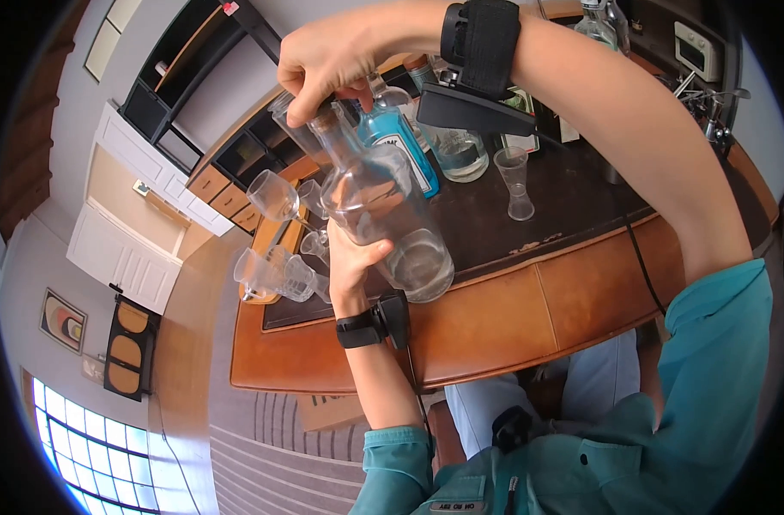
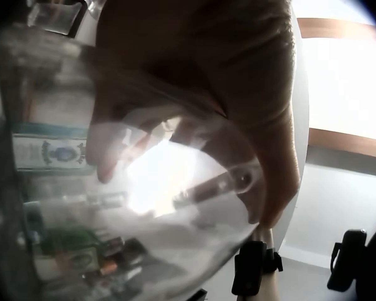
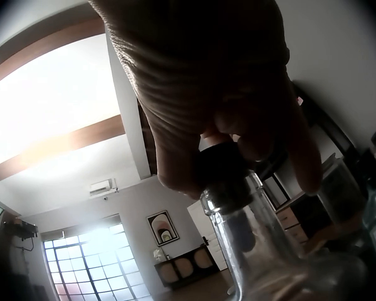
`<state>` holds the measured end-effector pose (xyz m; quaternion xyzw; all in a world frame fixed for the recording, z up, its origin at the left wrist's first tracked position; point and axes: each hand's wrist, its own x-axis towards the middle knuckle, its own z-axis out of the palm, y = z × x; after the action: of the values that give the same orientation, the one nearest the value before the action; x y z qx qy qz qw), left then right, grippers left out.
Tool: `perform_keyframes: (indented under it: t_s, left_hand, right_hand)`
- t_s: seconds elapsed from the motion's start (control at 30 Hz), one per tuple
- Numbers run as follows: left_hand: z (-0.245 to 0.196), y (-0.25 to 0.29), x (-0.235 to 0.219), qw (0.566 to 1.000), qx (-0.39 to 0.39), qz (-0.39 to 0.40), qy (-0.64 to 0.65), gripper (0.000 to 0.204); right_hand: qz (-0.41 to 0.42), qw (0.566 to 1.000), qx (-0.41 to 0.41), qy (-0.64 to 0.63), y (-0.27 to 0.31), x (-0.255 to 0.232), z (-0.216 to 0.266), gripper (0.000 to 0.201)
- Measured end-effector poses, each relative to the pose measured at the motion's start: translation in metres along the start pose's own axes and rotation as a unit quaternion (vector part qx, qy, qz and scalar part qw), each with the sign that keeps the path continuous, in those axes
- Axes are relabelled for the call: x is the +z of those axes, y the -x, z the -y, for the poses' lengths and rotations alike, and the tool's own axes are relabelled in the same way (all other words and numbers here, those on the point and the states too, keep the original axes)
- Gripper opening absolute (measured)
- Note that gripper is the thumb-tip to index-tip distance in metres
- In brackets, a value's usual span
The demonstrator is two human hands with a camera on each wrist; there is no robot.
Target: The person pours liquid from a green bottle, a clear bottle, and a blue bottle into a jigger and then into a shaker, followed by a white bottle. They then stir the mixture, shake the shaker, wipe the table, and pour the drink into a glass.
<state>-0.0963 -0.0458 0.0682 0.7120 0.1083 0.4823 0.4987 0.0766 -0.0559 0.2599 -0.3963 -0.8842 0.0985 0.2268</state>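
Observation:
A large clear glass bottle (image 1: 375, 202) leans to the left above the table's front edge, clear liquid at its bottom. The left hand (image 1: 351, 257) grips its lower body from the left side; in the left wrist view that hand (image 2: 238, 81) curls round the glass. At the bottle's mouth, the right hand (image 1: 327, 69) pinches the stopper (image 1: 326, 120). The right wrist view shows the right hand's (image 3: 219, 94) thumb and fingers round the dark stopper (image 3: 224, 172), which sits in or at the neck; how deep, I cannot tell. Behind stands a blue bottle (image 1: 400, 146).
Stemmed glasses (image 1: 273, 196) and tumblers (image 1: 284, 276) stand or lie on a wooden tray at the left. An hourglass-shaped jigger (image 1: 516, 184) stands on the dark tabletop (image 1: 572, 202), near another clear bottle (image 1: 460, 154). Metal bar tools (image 1: 714, 107) are at the right.

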Motion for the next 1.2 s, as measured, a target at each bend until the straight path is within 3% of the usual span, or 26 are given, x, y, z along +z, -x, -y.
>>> perform_keyframes:
  t_s: [0.17,0.4,0.77,0.9,0.97,1.07,1.2]
  left_hand:
    - [-0.002,0.004,0.003,0.991,-0.062,0.063,0.103,0.109]
    - [-0.005,0.002,0.011,0.986,-0.082,0.098,0.106,0.112]
    - [-0.011,-0.005,0.012,0.992,-0.015,0.082,0.093,0.109]
    - [-0.008,-0.006,0.011,0.992,-0.002,0.086,0.094,0.107]
    - [-0.009,-0.004,0.011,0.991,-0.038,0.088,0.095,0.106]
    - [-0.015,-0.004,0.020,0.992,-0.032,0.071,0.096,0.105]
    - [-0.008,-0.006,0.017,0.993,-0.033,0.075,0.080,0.104]
  right_hand:
    - [0.006,0.999,-0.029,-0.015,0.007,-0.006,0.006,0.039]
    - [0.009,0.999,-0.047,-0.010,0.015,-0.012,0.013,0.031]
    - [-0.010,0.997,-0.073,0.002,0.017,-0.015,0.015,0.027]
    - [0.013,0.998,-0.063,-0.014,0.018,-0.017,0.014,0.028]
    - [0.010,0.998,-0.066,-0.019,0.024,-0.021,0.015,0.028]
    - [0.068,0.992,-0.019,-0.102,0.035,-0.034,0.019,0.022]
    - [0.069,0.993,0.035,-0.088,0.042,-0.033,0.024,0.019]
